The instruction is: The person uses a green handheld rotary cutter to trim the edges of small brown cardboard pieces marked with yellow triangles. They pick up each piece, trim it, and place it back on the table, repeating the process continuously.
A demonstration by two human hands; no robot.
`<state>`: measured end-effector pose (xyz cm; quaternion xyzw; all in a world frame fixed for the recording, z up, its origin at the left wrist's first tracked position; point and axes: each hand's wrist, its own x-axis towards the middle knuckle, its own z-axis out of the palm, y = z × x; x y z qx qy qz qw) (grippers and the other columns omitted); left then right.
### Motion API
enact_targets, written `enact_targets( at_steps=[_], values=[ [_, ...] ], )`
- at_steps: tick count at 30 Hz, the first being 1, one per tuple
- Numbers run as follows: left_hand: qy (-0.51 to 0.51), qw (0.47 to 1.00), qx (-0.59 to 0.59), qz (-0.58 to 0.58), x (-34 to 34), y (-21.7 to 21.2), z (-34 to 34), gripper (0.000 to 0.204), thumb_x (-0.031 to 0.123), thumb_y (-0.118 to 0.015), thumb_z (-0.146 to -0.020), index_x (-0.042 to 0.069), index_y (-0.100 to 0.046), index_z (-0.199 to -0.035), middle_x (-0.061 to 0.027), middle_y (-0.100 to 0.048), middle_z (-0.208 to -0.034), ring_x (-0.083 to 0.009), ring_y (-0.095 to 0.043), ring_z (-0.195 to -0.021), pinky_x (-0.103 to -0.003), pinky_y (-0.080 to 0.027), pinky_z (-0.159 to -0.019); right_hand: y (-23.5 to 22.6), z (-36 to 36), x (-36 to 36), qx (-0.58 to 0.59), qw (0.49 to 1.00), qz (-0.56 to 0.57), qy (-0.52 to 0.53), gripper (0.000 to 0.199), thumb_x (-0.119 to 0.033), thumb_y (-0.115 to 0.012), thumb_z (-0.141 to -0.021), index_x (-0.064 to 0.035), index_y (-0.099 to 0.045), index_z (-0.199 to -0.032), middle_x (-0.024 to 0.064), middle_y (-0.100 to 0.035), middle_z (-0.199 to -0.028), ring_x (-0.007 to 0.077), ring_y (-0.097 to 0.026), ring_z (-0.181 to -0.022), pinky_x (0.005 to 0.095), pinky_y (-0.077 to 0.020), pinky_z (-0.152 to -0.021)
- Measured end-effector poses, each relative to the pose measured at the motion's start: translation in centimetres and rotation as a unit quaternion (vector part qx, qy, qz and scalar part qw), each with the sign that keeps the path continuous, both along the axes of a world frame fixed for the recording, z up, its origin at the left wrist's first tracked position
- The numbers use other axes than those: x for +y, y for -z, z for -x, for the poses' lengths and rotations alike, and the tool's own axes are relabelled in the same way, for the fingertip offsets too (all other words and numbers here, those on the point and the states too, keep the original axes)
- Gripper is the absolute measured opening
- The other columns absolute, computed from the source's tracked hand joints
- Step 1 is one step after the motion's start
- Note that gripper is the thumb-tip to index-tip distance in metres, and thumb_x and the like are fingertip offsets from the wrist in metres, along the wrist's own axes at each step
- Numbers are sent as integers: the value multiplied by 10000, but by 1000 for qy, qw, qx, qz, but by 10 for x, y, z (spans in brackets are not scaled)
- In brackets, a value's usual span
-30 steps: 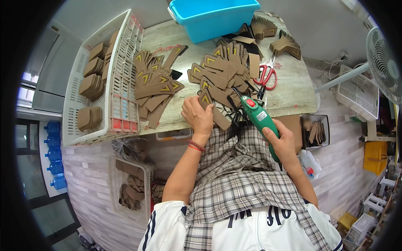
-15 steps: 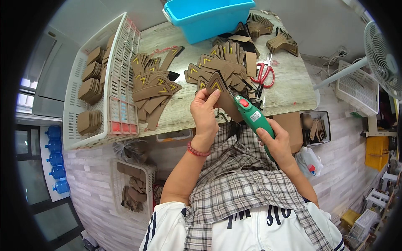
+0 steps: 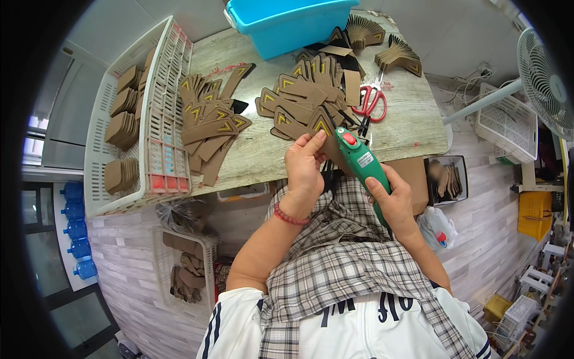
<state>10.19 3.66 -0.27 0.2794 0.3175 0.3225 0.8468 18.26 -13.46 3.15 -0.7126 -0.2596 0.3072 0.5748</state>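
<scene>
My left hand (image 3: 306, 164) pinches a brown strip (image 3: 330, 141) with a dark-edged pointed end and a yellow chevron. My right hand (image 3: 391, 194) is wrapped round a green handheld electric cutter (image 3: 365, 163) with a red button. The cutter's head lies against the strip's right edge; its blade is too small to make out. Just beyond my hands, a heap of similar brown strips (image 3: 308, 90) spreads on the table (image 3: 251, 161). Another loose heap of strips (image 3: 209, 122) lies to the left. Red-handled scissors (image 3: 376, 106) rest right of the middle heap.
At the table's left stands a white plastic crate (image 3: 146, 158) holding stacked brown pieces. A blue tub (image 3: 293, 27) sits at the back, with fanned stacks of strips (image 3: 399, 57) to its right. A white fan (image 3: 541, 75) is at far right. Below left is another crate (image 3: 209, 254).
My left hand and the strip have shifted slightly right and down, closer to the cutter. The whole view has moved a little, so the table's things appear farther left and higher.
</scene>
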Motion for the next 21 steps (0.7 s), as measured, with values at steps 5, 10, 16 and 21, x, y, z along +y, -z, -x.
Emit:
enact_targets(
  at_steps=[5, 10, 16, 21],
  values=[
    [28, 1000, -10, 0, -12, 4, 1, 62, 127, -633, -906, 69, -628, -926, -15, -677, -840, -97, -622, -732, -246, -485, -692, -1, -1, 0, -3, 1000, -12, 5, 400, -252, -673, -896, 15, -593, -1182, 10, -611, -775, 55, -520, -618, 210, -441, -563],
    [28, 999, 9, -21, -22, 5, 3, 72, 86, -636, -895, 19, -659, -909, -20, -677, -837, -77, -596, -699, -226, -482, -653, -6, -3, -1, -6, 1000, -16, 4, 395, -249, -672, -897, 15, -594, -1180, 13, -610, -772, 55, -523, -622, 210, -441, -567],
    [-3, 993, 31, -115, -6, 9, 11, 102, 55, -608, -910, -7, -642, -983, -11, -661, -875, -54, -580, -743, -201, -476, -676, -3, -6, -5, 8, 1000, -23, 6, 396, -240, -676, -891, 8, -594, -1188, 12, -609, -770, 59, -537, -629, 214, -463, -568],
    [-21, 981, 7, -195, 8, 9, 14, 124, 68, -569, -940, 4, -624, -1032, -15, -664, -914, -56, -595, -771, -194, -481, -697, -4, -7, -6, 0, 1000, -13, -3, 405, -247, -679, -889, 10, -593, -1190, 14, -610, -770, 59, -538, -619, 213, -461, -564]
  ],
)
